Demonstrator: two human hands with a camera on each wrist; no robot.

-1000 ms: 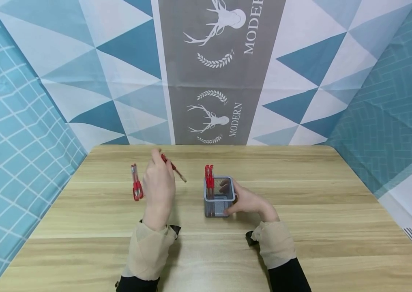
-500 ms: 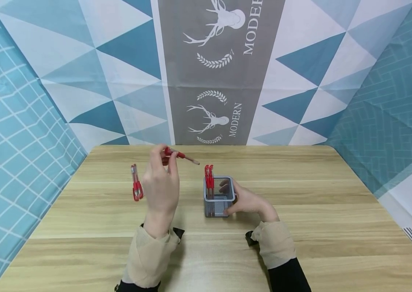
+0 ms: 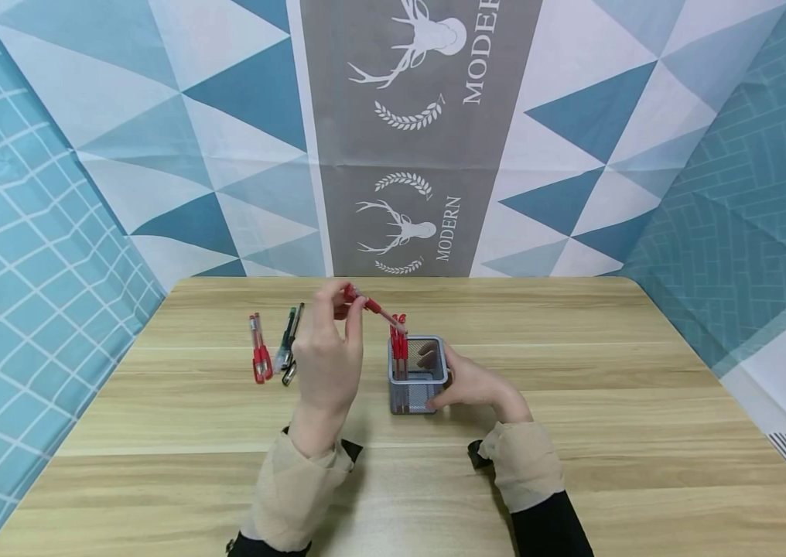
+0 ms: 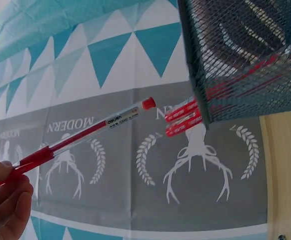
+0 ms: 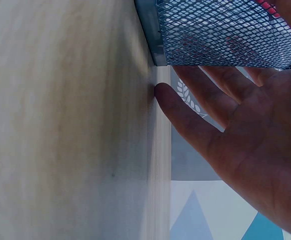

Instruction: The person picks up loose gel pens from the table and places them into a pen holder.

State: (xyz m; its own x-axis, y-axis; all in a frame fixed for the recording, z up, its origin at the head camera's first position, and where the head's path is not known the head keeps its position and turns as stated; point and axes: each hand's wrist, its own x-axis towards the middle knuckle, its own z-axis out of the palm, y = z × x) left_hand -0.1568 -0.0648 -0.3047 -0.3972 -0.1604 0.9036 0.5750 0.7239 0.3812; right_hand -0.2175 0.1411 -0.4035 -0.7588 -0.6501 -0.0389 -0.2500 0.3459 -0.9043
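My left hand pinches a red gel pen near its capped end, between thumb and fingers. The pen slants down to the right, and its free end overlaps the standing pens in the head view. In the left wrist view that red-plugged end points toward the mesh pen holder. Two red pens stand upright along the holder's left side, caps up. My right hand holds the holder from its right side, thumb at the front and fingers behind, partly showing through the mesh.
Two red pens lie side by side at the table's left. Closer to my left hand lie several dark and green-ended pens, partly hidden by it. The wooden table ends at a patterned cloth backdrop.
My left hand has carried the red pen rightward to the holder, uncovering the dark pens on the table. The right hand and the holder have stayed in place.
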